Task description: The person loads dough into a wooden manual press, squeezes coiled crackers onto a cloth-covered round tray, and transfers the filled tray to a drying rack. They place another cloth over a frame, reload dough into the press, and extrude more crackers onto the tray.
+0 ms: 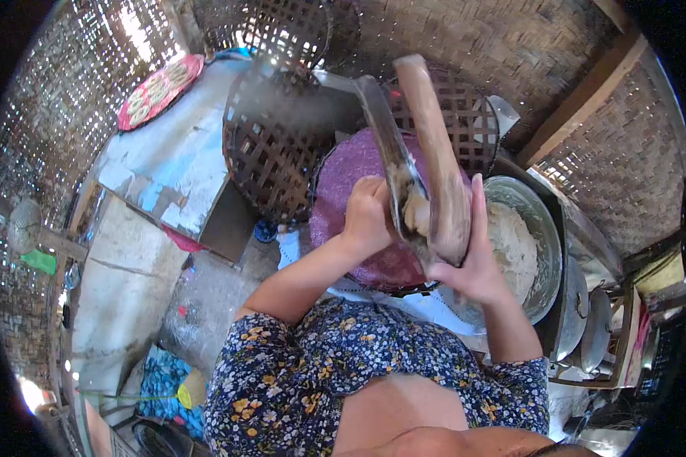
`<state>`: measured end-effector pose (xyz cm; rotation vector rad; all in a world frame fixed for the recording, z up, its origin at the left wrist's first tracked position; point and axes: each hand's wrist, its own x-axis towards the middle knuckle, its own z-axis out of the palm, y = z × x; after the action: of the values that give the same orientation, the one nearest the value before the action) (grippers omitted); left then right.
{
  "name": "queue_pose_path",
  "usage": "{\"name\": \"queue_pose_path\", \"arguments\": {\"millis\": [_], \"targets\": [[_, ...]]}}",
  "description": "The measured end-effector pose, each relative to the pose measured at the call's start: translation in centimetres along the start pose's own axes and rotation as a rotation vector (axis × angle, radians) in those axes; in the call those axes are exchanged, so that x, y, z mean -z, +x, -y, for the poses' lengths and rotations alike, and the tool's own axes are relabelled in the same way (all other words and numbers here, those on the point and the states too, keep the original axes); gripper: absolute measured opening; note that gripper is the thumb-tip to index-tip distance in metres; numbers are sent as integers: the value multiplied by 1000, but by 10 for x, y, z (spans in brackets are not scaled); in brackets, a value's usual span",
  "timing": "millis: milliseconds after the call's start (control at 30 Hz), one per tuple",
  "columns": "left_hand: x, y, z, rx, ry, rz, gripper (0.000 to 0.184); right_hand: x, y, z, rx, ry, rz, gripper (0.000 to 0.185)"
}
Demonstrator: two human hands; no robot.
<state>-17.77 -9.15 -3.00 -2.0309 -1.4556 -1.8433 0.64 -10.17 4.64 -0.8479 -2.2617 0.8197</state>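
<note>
A two-armed wooden press (451, 194) stands tilted in front of me, its long arms spread apart toward the far wall. Between the arms, near their joined end, sits a lump of pale dough (417, 213). My left hand (370, 212) is closed in a fist against the darker left arm; its fingertips are hidden. My right hand (474, 263) grips the lighter right arm near its base, fingers stretched along its side and thumb across the near end. Below lies a round basket covered with purple cloth (335, 179). Right of it, a large metal basin (552, 282) holds more dough (511, 244).
Woven open baskets (270, 164) stand behind the purple cloth. A worn table (168, 164) on the left carries a pink tray (126, 114) with several pale dough rings. Metal pots (575, 312) hang or stand at the right. Woven bamboo walls (465, 34) enclose the space.
</note>
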Motion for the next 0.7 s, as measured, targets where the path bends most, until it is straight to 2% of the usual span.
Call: {"name": "queue_pose_path", "arguments": {"millis": [33, 100, 167, 233, 267, 300, 333, 400, 467, 500, 533, 633, 700], "targets": [[0, 1, 3, 25, -9, -37, 38, 7, -3, -11, -206, 304, 197, 94], [13, 6, 6, 191, -323, 257, 53, 14, -10, -33, -405, 674, 514, 93], [29, 18, 6, 348, -648, 543, 69, 10, -26, -51, -392, 817, 748, 92], [43, 52, 12, 216, -1292, 431, 85, 9, -34, -39, -491, 979, 668, 96], [55, 74, 6, 350, -1632, 389, 91, 9, -37, -33, -546, 1063, 623, 99], [65, 92, 0, 485, -1971, 329, 98, 9, -38, -31, -581, 1078, 673, 102], [65, 99, -2, 311, -2073, 407, 96, 13, -38, -30, -615, 1090, 723, 105], [57, 110, -6, -79, -2236, 567, 94, 22, -43, -36, -626, 1105, 815, 116], [55, 107, -3, -35, -2014, 486, 92, 34, -44, -47, -574, 1187, 843, 106], [53, 103, -1, -8, -1905, 449, 91, 39, -47, -51, -548, 1233, 853, 101], [51, 96, 8, 143, -1738, 372, 86, 45, -51, -49, -617, 1117, 739, 104], [23, 74, 41, 449, -1785, 147, 54, 45, -37, -49, -720, 978, 709, 103], [13, 62, 64, 606, -1959, 101, 39, 39, -36, -52, -766, 950, 649, 98]]}}
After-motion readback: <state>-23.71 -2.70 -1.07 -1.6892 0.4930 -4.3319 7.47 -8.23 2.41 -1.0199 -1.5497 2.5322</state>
